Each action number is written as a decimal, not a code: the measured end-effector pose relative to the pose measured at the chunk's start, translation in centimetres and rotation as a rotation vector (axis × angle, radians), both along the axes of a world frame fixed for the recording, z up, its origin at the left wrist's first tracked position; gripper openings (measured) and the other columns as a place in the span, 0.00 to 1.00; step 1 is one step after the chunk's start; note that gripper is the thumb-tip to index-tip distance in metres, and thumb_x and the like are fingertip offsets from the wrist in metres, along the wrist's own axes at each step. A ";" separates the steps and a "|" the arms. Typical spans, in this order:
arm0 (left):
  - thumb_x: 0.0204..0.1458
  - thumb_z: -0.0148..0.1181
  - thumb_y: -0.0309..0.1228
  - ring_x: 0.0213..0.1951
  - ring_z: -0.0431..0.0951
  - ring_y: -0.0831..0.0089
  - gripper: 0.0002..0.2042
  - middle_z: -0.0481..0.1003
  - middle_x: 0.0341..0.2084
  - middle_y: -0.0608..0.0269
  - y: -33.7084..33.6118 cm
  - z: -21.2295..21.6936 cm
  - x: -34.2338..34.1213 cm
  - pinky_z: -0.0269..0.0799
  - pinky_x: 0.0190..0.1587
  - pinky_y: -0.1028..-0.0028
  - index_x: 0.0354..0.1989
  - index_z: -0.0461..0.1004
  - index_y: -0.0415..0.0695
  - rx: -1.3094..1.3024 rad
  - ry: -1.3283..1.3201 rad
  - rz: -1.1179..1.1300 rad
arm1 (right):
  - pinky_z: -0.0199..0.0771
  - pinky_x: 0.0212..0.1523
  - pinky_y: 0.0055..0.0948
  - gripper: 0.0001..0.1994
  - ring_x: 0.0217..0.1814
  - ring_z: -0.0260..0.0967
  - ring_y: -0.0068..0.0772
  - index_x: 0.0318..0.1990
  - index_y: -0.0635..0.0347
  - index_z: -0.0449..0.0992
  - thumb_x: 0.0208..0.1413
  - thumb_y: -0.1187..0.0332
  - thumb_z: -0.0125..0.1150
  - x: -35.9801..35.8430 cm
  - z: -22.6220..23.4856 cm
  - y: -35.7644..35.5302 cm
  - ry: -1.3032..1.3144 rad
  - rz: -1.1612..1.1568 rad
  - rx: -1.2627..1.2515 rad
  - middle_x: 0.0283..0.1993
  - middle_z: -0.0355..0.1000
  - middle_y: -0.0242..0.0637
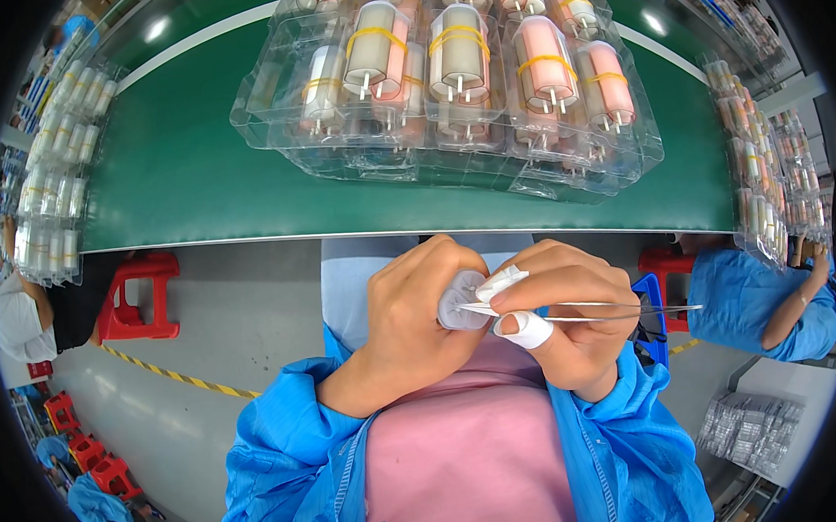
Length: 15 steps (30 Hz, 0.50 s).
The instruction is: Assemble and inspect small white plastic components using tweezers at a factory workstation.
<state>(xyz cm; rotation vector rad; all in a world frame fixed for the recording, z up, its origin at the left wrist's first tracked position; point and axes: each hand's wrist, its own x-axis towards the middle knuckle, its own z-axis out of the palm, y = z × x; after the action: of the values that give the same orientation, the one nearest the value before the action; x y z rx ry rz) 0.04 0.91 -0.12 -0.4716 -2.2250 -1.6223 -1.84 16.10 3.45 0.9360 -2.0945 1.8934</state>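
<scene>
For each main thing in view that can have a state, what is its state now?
Grey cylindrical piece: gripped, one end exposed
Left hand: closed around that piece
Slim metal tweezers: held, tips at the exposed end
Right hand: pinching the tweezers
White thumb wrap: wrapped on
Clear plastic trays: stacked, loaded
Yellow elastic bands: stretched around cylinders

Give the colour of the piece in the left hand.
Grey; the piece shows best in the head view.

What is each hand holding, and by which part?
Left hand: round grey piece, gripped around its side. Right hand: slim silver metal tweezers, pinched behind their pointed tips.
</scene>
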 end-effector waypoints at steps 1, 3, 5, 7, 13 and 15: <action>0.32 0.66 0.21 0.23 0.73 0.59 0.13 0.70 0.21 0.58 0.0 0.0 0.0 0.66 0.24 0.67 0.27 0.70 0.42 0.000 -0.004 0.001 | 0.74 0.30 0.26 0.07 0.29 0.75 0.35 0.29 0.64 0.80 0.38 0.78 0.69 0.1 0.0 0.0 -0.013 -0.007 -0.017 0.28 0.76 0.41; 0.33 0.67 0.21 0.23 0.73 0.59 0.12 0.70 0.21 0.59 0.0 0.0 0.0 0.66 0.24 0.67 0.27 0.70 0.42 -0.001 -0.011 0.002 | 0.74 0.30 0.26 0.08 0.29 0.75 0.36 0.29 0.65 0.80 0.38 0.78 0.69 0.0 -0.1 0.0 -0.005 -0.011 -0.014 0.29 0.76 0.41; 0.33 0.67 0.21 0.23 0.73 0.59 0.12 0.70 0.21 0.59 0.0 0.0 0.0 0.66 0.23 0.68 0.27 0.70 0.42 -0.006 -0.013 0.007 | 0.75 0.30 0.26 0.08 0.30 0.75 0.36 0.30 0.65 0.80 0.38 0.78 0.69 0.0 0.0 0.0 -0.002 -0.016 -0.013 0.29 0.76 0.41; 0.33 0.67 0.21 0.23 0.73 0.60 0.12 0.70 0.20 0.59 0.0 0.0 0.1 0.66 0.23 0.68 0.27 0.70 0.42 -0.008 -0.014 0.010 | 0.75 0.30 0.26 0.08 0.30 0.75 0.36 0.30 0.65 0.80 0.38 0.78 0.69 0.1 0.0 -0.1 -0.002 -0.019 -0.013 0.29 0.76 0.41; 0.32 0.67 0.21 0.23 0.73 0.59 0.12 0.70 0.20 0.59 0.1 0.1 0.1 0.66 0.23 0.67 0.27 0.70 0.42 -0.025 -0.010 0.020 | 0.75 0.31 0.26 0.08 0.30 0.75 0.36 0.30 0.64 0.80 0.38 0.78 0.69 0.1 0.1 -0.1 0.001 -0.012 0.021 0.29 0.76 0.41; 0.32 0.66 0.21 0.23 0.73 0.59 0.13 0.69 0.20 0.59 0.1 0.0 0.1 0.66 0.23 0.67 0.27 0.69 0.42 -0.030 -0.008 0.027 | 0.74 0.30 0.26 0.08 0.29 0.75 0.36 0.30 0.64 0.80 0.38 0.78 0.69 0.1 0.1 -0.1 0.022 -0.018 0.036 0.28 0.76 0.40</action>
<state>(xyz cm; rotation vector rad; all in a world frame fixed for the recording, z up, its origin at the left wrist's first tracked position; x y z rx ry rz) 0.19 1.01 -0.08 -0.4419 -2.2551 -1.5818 -1.75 15.99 3.57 0.9374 -2.1239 1.8350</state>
